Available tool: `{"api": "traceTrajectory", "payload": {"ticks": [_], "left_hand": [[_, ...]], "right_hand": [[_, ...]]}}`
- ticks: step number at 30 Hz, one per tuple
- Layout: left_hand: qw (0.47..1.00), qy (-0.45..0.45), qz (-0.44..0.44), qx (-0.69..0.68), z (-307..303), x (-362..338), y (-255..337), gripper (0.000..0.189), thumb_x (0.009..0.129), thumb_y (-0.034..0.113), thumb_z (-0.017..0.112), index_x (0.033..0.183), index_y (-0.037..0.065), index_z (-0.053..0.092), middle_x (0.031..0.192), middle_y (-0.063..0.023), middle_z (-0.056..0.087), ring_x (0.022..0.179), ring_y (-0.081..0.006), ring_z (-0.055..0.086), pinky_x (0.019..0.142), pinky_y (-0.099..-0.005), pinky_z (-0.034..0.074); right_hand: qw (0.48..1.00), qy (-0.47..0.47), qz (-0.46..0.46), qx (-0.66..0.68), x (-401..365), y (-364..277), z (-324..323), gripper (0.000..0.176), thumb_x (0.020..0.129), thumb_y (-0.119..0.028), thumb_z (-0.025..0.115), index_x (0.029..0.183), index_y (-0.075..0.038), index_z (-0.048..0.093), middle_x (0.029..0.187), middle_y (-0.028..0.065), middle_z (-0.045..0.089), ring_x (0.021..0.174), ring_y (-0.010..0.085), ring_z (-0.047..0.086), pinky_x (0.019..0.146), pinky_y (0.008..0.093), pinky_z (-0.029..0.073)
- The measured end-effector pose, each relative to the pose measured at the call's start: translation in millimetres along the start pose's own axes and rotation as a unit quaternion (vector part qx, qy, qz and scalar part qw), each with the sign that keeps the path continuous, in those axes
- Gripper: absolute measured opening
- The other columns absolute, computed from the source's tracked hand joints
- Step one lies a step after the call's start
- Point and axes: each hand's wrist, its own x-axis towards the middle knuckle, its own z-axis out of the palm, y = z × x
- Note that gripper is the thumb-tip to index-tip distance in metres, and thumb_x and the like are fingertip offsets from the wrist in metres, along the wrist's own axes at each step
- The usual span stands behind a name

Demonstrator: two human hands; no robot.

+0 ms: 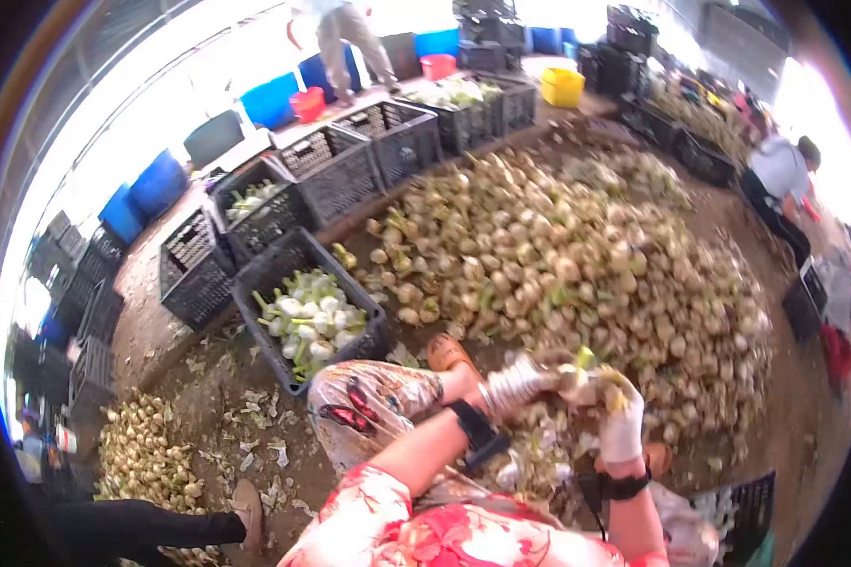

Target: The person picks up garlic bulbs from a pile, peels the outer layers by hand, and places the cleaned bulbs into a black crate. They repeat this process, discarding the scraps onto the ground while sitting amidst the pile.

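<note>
My left hand (548, 378), in a pale glove with wrapping at the wrist, is closed round a garlic bulb (581, 376) with a short green stem. My right hand (622, 408), in a white glove with yellowish fingertips, curls its fingers against the same bulb from the other side. The fingers partly cover the bulb, and blur hides detail. Beyond the hands spreads a large heap of unpeeled garlic bulbs (558, 246). To the left, a black crate (246, 307) holds white garlic bulbs (317, 317) with green stems.
Several black crates (326, 165) line the heap's far left edge. Peeled skins (265, 425) litter the ground beside a smaller garlic pile (147, 449). A crate (752, 515) stands at lower right. One person (350, 42) stands at the back; another (780, 175) bends at right.
</note>
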Motion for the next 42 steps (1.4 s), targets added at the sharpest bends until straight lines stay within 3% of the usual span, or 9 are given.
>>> {"api": "traceTrajectory", "payload": {"ticks": [13,16,20,22,29,32,35,40,42], "left_hand": [[0.988,0.119,0.091,0.022,3,12,-20,0.029,0.079,0.016,0.065,0.104,0.004,0.058,0.094,-0.0002,0.059,0.082,-0.0084,0.055,0.073,-0.0217,0.045],[0.99,0.049,0.135,0.005,-14,15,-24,0.035,0.081,0.016,0.063,0.111,0.003,0.055,0.096,-0.0007,0.059,0.082,-0.0065,0.053,0.073,-0.02,0.043],[0.985,0.092,0.135,0.057,-8,19,-19,0.037,0.082,0.018,0.061,0.115,0.002,0.052,0.102,-0.0026,0.057,0.086,-0.0086,0.054,0.076,-0.0223,0.046],[0.975,0.18,0.117,0.062,-20,32,-37,0.033,0.08,0.014,0.062,0.11,0.004,0.054,0.098,-0.0057,0.06,0.086,-0.0121,0.057,0.073,-0.0257,0.05],[0.97,0.151,0.18,0.062,-7,28,-37,0.022,0.082,0.013,0.061,0.101,0.003,0.057,0.093,-0.0024,0.059,0.081,-0.0099,0.054,0.073,-0.0233,0.045],[0.975,0.123,0.186,-0.004,0,19,-20,0.02,0.085,0.014,0.057,0.102,0.003,0.057,0.093,-0.0038,0.06,0.083,-0.011,0.056,0.074,-0.0236,0.047],[0.975,0.062,0.138,-0.164,-8,19,-10,0.02,0.084,0.009,0.057,0.103,0.004,0.057,0.096,-0.0054,0.06,0.084,-0.0116,0.057,0.073,-0.0247,0.049],[0.959,0.191,0.202,0.057,-9,31,-31,0.024,0.077,0.002,0.064,0.1,0.003,0.058,0.089,-0.0046,0.06,0.079,-0.0116,0.058,0.068,-0.0254,0.051],[0.946,0.204,0.233,0.096,-2,33,-39,0.019,0.076,0.001,0.064,0.094,0.003,0.059,0.087,-0.0041,0.06,0.078,-0.0108,0.058,0.068,-0.0254,0.051]], "right_hand": [[0.995,0.061,-0.034,-0.074,39,47,-25,0.01,0.085,-0.005,0.052,0.089,0.0,0.06,0.074,0.0004,0.06,0.066,0.0051,0.052,0.054,0.0193,0.043],[0.772,0.136,-0.062,-0.618,65,71,-69,0.036,0.079,-0.034,0.059,0.078,0.002,0.06,0.073,0.0162,0.062,0.066,0.0286,0.059,0.062,0.0316,0.047],[0.804,-0.044,0.095,-0.586,46,43,-59,0.053,0.075,-0.047,0.057,0.097,0.001,0.06,0.078,0.0216,0.061,0.078,0.0286,0.059,0.07,0.0309,0.047],[0.976,-0.038,0.004,-0.215,32,48,-41,0.05,0.074,-0.04,0.061,0.102,0.001,0.056,0.08,0.0148,0.062,0.074,0.0198,0.058,0.066,0.0286,0.046],[0.988,0.056,-0.004,-0.144,11,19,-6,0.005,0.08,-0.004,0.056,0.085,-0.001,0.055,0.065,0.0021,0.056,0.056,0.0103,0.05,0.051,0.0241,0.043],[0.891,0.148,-0.176,-0.391,53,58,-66,0.01,0.081,-0.01,0.057,0.084,-0.001,0.056,0.072,0.0124,0.062,0.054,0.0247,0.056,0.053,0.032,0.047],[0.815,-0.07,-0.097,-0.567,55,120,-129,0.017,0.082,-0.016,0.052,0.091,-0.003,0.059,0.082,0.0198,0.062,0.075,0.035,0.06,0.066,0.0402,0.047],[0.907,-0.014,0.0,-0.421,18,20,-33,0.027,0.075,-0.028,0.064,0.084,-0.003,0.059,0.067,0.0127,0.059,0.062,0.0217,0.057,0.058,0.0307,0.046],[0.908,-0.001,-0.156,-0.389,22,29,-20,0.036,0.068,-0.031,0.069,0.086,-0.003,0.058,0.074,0.0128,0.059,0.071,0.0242,0.057,0.063,0.0349,0.045]]}}
